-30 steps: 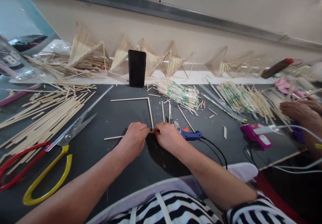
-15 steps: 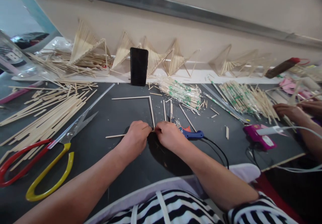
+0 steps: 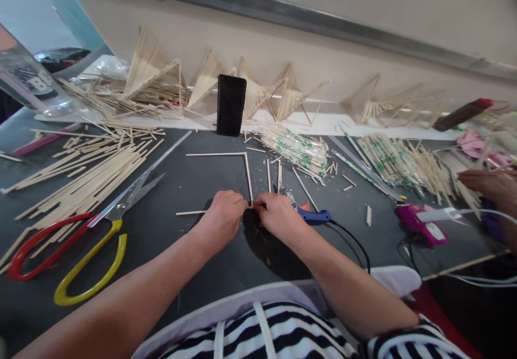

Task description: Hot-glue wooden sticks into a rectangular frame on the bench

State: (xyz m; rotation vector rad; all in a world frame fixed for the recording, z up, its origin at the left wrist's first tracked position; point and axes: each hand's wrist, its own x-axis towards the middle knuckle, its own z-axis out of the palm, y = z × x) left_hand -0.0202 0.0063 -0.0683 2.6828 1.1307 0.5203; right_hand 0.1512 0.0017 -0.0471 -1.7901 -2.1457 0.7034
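My left hand (image 3: 226, 215) is closed around a thin wooden stick (image 3: 189, 212), whose free end juts out to the left. Just beside it, my right hand (image 3: 275, 212) is pinched at the near end of an upright stick (image 3: 248, 178); the joint between the fingertips is mostly hidden. That stick meets a crosswise stick (image 3: 214, 154) at its far end, making a square corner flat on the dark table. Directly right of my right hand lies a glue gun with a blue handle (image 3: 315, 217) and an orange trigger, its front partly covered.
Large scissors (image 3: 117, 211) with red and yellow handles lie left, beside loose sticks (image 3: 100, 178). A phone (image 3: 231, 105) leans at the back near twisted stick models (image 3: 147, 68). Wrapped chopsticks (image 3: 297, 146), a magenta box (image 3: 422, 224) and another person's hand (image 3: 487, 181) are to the right.
The whole view has shifted slightly to the right in the picture. Both hands stay together at the stick corner, with only a small gap showing between the fingertips.
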